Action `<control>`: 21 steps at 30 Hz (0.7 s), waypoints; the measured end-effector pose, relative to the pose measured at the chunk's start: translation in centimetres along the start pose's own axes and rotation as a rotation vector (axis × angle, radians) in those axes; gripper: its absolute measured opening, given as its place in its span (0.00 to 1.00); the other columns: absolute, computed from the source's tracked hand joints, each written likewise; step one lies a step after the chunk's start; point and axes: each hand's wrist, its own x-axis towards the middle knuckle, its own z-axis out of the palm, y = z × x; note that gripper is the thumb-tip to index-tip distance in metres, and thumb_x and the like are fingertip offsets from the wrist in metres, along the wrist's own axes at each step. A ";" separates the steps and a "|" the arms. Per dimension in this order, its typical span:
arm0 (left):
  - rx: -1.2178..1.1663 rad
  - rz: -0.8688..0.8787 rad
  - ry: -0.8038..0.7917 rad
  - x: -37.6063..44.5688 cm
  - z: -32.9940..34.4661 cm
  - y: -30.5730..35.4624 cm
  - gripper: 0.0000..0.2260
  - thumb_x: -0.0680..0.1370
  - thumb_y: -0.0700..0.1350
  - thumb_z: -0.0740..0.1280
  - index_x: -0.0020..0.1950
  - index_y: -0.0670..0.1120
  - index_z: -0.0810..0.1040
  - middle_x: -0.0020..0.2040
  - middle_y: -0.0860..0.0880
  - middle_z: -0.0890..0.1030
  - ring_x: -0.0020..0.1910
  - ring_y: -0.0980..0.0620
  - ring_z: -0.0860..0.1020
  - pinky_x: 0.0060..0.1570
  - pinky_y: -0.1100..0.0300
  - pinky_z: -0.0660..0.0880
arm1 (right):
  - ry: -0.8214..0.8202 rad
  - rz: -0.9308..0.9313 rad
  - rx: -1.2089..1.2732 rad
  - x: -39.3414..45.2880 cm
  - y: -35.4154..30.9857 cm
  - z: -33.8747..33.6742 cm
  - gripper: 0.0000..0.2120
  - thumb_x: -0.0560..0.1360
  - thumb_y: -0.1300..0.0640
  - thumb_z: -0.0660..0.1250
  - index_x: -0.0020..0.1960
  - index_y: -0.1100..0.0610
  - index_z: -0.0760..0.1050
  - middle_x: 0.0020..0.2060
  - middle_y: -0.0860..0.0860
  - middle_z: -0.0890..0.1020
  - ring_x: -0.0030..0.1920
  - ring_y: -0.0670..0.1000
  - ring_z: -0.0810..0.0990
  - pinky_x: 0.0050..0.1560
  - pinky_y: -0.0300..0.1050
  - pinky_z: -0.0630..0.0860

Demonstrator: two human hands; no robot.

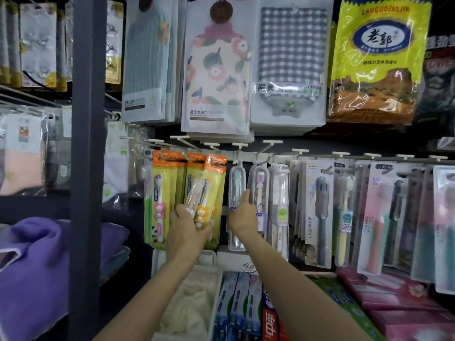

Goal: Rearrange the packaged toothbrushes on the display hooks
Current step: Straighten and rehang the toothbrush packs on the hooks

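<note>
Left hand (187,226) grips a clear toothbrush case (194,194) in front of the orange-carded packs (213,193). Right hand (242,214) rests fingers on a clear case (235,190) hanging from its hook (238,153); whether it pinches, cannot tell. Risks: nudged hanging case slips off hook; neighbouring packs swing.

This is a shop, a household-goods aisle. Rows of white display hooks (270,143) jut from a dark back panel, each carrying several copies of one product: orange-and-yellow carded toothbrushes (161,200), clear toothbrush cases (236,190), grey blister-packed brushes (320,212). Above hang bagged towels (216,70) with printed labels and a yellow packet of cloths (379,57). Boxed toothpaste (248,303) is stacked below, and folded purple towels (34,267) sit on a shelf at left.
</note>
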 end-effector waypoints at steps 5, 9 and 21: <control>0.008 0.018 -0.006 0.0 -0.1 -0.1 0.21 0.71 0.48 0.71 0.56 0.42 0.64 0.51 0.48 0.67 0.45 0.49 0.70 0.38 0.56 0.67 | -0.096 0.012 0.040 -0.2 0.4 0.3 0.38 0.78 0.61 0.62 0.77 0.56 0.39 0.71 0.63 0.58 0.65 0.62 0.68 0.59 0.50 0.71; -0.009 0.003 -0.012 -0.1 0.1 0.1 0.23 0.70 0.47 0.71 0.57 0.42 0.64 0.52 0.46 0.68 0.46 0.47 0.72 0.39 0.55 0.69 | -0.116 -0.002 0.011 -0.9 1.4 0.0 0.32 0.76 0.63 0.64 0.74 0.63 0.51 0.70 0.63 0.60 0.69 0.61 0.64 0.65 0.50 0.67; -0.205 0.123 0.007 -2.8 -0.5 -0.6 0.12 0.80 0.42 0.58 0.61 0.40 0.64 0.57 0.45 0.65 0.44 0.55 0.66 0.37 0.68 0.60 | -0.125 -0.227 0.646 -4.6 -0.8 -3.8 0.06 0.77 0.65 0.62 0.48 0.62 0.77 0.37 0.52 0.79 0.39 0.48 0.77 0.41 0.36 0.77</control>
